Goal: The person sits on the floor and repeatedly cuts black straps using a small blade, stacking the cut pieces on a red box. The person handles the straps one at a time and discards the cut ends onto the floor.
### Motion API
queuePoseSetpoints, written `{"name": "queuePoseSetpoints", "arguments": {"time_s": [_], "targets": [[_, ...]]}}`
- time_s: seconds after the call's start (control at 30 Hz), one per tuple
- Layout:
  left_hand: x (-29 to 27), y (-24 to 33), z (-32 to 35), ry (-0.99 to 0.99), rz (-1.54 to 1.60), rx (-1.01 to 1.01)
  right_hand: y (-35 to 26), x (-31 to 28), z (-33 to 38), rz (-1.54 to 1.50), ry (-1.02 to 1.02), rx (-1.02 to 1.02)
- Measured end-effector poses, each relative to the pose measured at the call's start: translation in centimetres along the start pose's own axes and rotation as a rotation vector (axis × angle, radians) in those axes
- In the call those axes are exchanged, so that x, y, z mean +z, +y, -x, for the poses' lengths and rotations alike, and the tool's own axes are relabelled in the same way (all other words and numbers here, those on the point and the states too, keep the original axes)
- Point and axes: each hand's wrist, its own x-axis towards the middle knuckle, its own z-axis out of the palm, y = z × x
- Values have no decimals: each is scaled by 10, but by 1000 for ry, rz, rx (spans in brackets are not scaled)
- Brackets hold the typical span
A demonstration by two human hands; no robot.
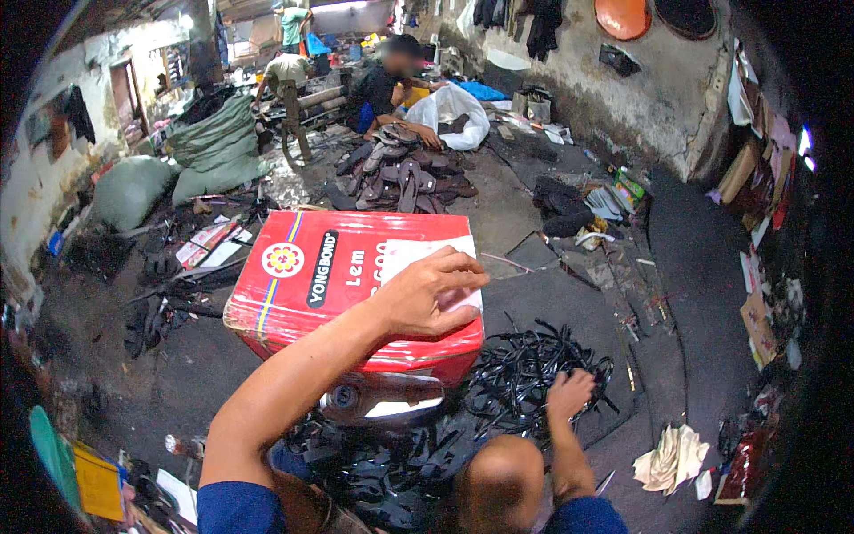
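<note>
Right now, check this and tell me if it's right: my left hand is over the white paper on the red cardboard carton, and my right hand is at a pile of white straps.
The strap colour is wrong: the head view shows black straps at your right hand. The rest stands.

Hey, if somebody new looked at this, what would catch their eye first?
Probably the big red box near the middle, with the left hand at its right side. Next, the tangle of shiny black strips to its lower right, where the right hand reaches, and the footwear heap beyond the box.
</note>
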Motion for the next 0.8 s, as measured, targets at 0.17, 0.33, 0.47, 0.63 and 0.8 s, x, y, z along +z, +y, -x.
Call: {"name": "queuePoseSetpoints", "arguments": {"time_s": [0.17,0.33,0.47,0.63,0.8], "targets": [[7,1,-10,8,-20,67,-56,-17,137,-1087,-1182,-394],[4,35,7,-71,-236,119,-76,-32,176,-829,-1678,-601],[-10,113,45,-373,-354,183,-79,-55,123,-825,-1600,-707],[-7,138,93,-430,-124,-210,-109,-140,34,-1080,-1521,-887],[1,108,99,-162,394,-555,-146,-253,-46,-1034,-1235,-1287]]}}
